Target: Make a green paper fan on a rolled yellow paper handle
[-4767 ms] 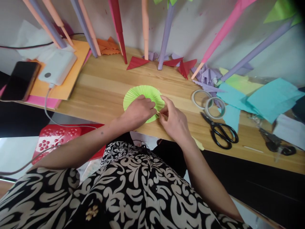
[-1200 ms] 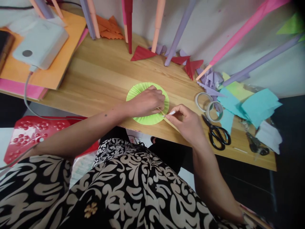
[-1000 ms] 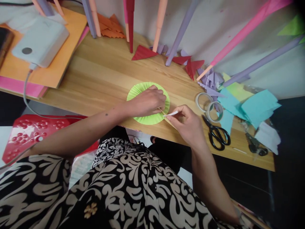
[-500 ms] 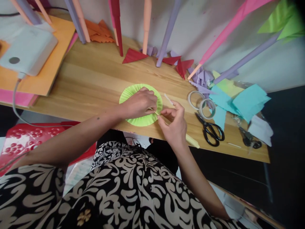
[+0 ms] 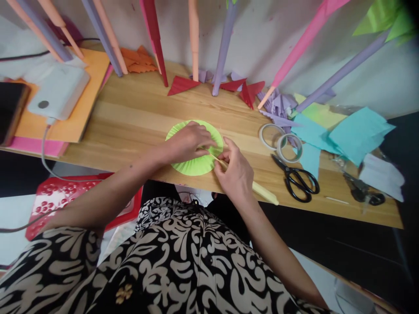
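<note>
A lime-green pleated paper disc (image 5: 193,167) lies flat near the table's front edge. My left hand (image 5: 191,141) rests over the disc, fingers bent, with thumb and fingertips closed around the thin end of a pale yellow rolled-paper stick (image 5: 264,192). My right hand (image 5: 236,170) pinches the same stick close to that thin end, at the disc's right rim. Its thick end sticks out below my right palm, past the table edge. The exact contact under my left fingers is hidden.
Black-handled scissors (image 5: 299,181) and two tape rolls (image 5: 290,147) lie to the right, near turquoise paper (image 5: 362,135). Coloured paper sticks (image 5: 222,52) lean on the wall above red paper scraps (image 5: 183,85). At left, a white cabled device (image 5: 60,91) sits on orange paper.
My right index finger has straightened upward; the white strip that showed by it is no longer clearly visible. My left fingers have spread slightly. The view has shifted, showing a dark device at far left.
</note>
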`<state>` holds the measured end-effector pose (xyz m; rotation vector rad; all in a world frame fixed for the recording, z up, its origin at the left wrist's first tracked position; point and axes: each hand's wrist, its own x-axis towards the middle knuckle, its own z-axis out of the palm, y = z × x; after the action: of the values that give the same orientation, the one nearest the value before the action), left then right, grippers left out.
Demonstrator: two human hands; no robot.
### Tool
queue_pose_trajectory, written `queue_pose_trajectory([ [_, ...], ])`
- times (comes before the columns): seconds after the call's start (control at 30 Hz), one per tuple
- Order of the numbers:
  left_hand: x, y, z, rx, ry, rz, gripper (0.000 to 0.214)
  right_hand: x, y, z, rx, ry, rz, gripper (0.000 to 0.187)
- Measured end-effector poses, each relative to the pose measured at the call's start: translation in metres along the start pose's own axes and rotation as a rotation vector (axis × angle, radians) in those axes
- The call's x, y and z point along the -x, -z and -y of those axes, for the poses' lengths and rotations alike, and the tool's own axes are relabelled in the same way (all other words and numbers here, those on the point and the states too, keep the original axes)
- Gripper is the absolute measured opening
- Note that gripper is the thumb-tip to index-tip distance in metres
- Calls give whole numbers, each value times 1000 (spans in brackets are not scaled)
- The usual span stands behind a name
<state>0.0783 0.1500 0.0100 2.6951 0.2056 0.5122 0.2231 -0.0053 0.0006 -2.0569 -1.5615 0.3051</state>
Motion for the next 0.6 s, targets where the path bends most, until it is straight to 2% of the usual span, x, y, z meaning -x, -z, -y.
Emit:
queue_pose_trajectory([
  [0.17,14,39,1,29,122,-176,21,0,-1,-2,-12,26,-13,64],
  [0.27,20,49,-1,-18,156,-191,22,0,-1,-2,-13,30,-19,65],
  [0.37,22,44,-4,-101,165,-154,25,0,-1,-2,3,27,-20,66],
  [0.6,21,13,-8,-245,131,-76,30,-1,-2,-1,6,68,-58,65],
])
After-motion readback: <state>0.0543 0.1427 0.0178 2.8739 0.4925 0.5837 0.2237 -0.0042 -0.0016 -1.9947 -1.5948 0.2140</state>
